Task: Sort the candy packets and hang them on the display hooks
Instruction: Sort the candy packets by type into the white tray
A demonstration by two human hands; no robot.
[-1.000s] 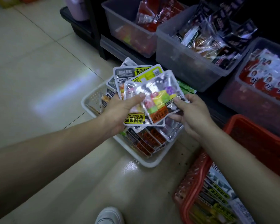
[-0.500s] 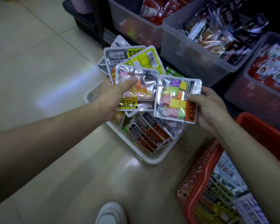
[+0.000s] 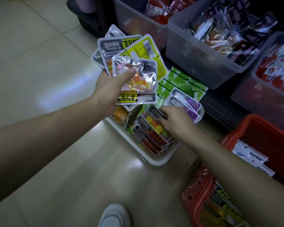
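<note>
Silvery foil candy packets, fanned into a stack, sit clamped in the left hand, thumb pressed across the front clear-windowed packet of orange and white sweets. Just below and to the right, the right hand reaches down into a white plastic tray on the pale tiled floor, fingers curled onto a packet of coloured cube candies; whether they grip it I cannot tell. At near right stands a red perforated basket; farther off, clear plastic bins hold snacks.
</note>
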